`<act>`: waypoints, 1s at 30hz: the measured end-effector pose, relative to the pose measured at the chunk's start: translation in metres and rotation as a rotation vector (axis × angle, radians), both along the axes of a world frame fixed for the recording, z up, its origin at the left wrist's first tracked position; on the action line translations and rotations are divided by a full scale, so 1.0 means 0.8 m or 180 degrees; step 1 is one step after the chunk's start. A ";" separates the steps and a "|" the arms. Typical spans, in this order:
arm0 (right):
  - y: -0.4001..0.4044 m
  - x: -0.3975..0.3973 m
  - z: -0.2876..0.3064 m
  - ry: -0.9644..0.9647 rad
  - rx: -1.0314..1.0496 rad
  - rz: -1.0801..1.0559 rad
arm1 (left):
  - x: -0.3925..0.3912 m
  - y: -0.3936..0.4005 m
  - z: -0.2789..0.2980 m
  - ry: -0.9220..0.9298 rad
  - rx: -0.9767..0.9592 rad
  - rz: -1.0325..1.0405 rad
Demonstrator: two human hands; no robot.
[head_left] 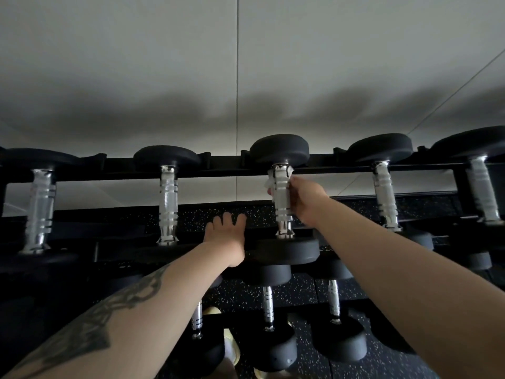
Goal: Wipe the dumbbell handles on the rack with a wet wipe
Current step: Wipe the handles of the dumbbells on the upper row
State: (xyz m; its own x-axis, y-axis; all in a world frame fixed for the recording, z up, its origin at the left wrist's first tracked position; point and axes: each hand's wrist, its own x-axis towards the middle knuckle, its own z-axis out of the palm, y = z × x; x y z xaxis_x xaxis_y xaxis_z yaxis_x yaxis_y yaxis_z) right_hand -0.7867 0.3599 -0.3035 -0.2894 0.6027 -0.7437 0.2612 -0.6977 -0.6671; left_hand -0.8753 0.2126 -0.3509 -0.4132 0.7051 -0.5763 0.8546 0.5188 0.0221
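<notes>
The tattooed left forearm point(114, 318) lies closest to the lens, reaching up from the lower left toward the rack point(224, 170). The bare right forearm point(404, 274) comes up from the lower right toward that same rack.

The pale wall point(164, 64) behind the rack fills the upper half of the view. The rack is a black frame running across the middle, with five dumbbells lying across its top tier. Below the top tier, the speckled black floor point(382, 362) shows through, along with a lower tier of smaller dumbbells point(269, 310). A light-coloured shoe point(232, 348) shows on the floor under the rack.

The middle dumbbell point(281, 149) on the top tier has black round heads and a knurled chrome handle point(282, 203). The right hand point(303, 203) grips that handle from its right side, fingers curled round it, with the white wet wipe point(269, 179) bunched between the palm and the metal; scraps of the wipe show at the handle's left edge and upper end. The left hand point(226, 239) rests on the rack's front rail just left of the near head of that dumbbell, fingers straight and spread, holding nothing. The two hands are apart, with the handle between them.
</notes>
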 end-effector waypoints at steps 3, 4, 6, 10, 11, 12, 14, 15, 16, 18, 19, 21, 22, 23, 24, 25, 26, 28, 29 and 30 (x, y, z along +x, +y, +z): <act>0.011 0.027 -0.004 -0.0097 0.0056 0.1138 | 0.000 -0.001 -0.001 -0.0009 -0.0016 -0.0009; 0.013 0.039 -0.004 -0.0277 0.0197 0.1634 | -0.001 -0.001 -0.001 -0.0007 -0.0025 -0.0004; 0.017 0.054 -0.007 -0.0597 0.0412 0.2387 | 0.000 -0.001 -0.001 0.0003 -0.0020 -0.0005; 0.021 0.044 -0.003 -0.0747 0.0713 0.2214 | -0.001 0.001 0.000 -0.0020 -0.0017 0.0012; 0.019 0.041 -0.004 -0.0657 0.0692 0.2013 | -0.001 0.000 0.001 -0.0029 -0.0027 0.0010; 0.013 0.042 -0.002 -0.0627 0.0723 0.1939 | -0.001 0.000 0.001 -0.0035 -0.0029 0.0009; -0.006 0.054 0.000 -0.0773 0.1060 0.2144 | -0.001 0.001 0.001 -0.0032 -0.0010 0.0007; -0.015 0.064 0.001 -0.0916 0.1320 0.2305 | -0.001 0.001 0.001 -0.0035 0.0002 0.0007; -0.023 0.076 0.003 -0.1037 0.1548 0.2451 | -0.001 0.000 0.000 -0.0044 0.0007 0.0010; -0.031 0.095 0.020 -0.1266 0.1879 0.2621 | -0.001 0.000 -0.001 -0.0058 0.0002 0.0016; -0.033 0.099 0.030 -0.1341 0.2020 0.2645 | -0.001 0.001 -0.001 -0.0061 -0.0005 0.0024; -0.038 0.095 0.049 -0.1344 0.2336 0.2708 | 0.000 0.002 0.000 -0.0079 -0.0036 0.0047; -0.043 0.087 0.054 -0.1328 0.2501 0.2804 | 0.000 0.002 0.001 -0.0088 -0.0050 0.0053; -0.049 0.077 0.056 -0.1374 0.2671 0.2958 | 0.000 0.002 0.001 -0.0092 -0.0049 0.0059; -0.056 0.065 0.056 -0.1507 0.2835 0.3145 | -0.001 0.002 0.001 -0.0093 -0.0044 0.0061; -0.062 0.053 0.054 -0.1681 0.2965 0.3275 | -0.001 0.001 0.001 -0.0092 -0.0037 0.0055; -0.064 0.046 0.053 -0.1818 0.3067 0.3336 | -0.001 0.001 0.002 -0.0087 -0.0033 0.0042; -0.060 0.042 0.052 -0.2025 0.3164 0.3434 | -0.002 0.000 0.003 -0.0079 -0.0036 0.0014; -0.056 0.045 0.052 -0.2113 0.3185 0.3471 | -0.003 0.000 0.002 -0.0084 -0.0043 0.0007; -0.052 0.049 0.052 -0.2173 0.3195 0.3446 | -0.003 0.001 0.002 -0.0096 -0.0049 0.0007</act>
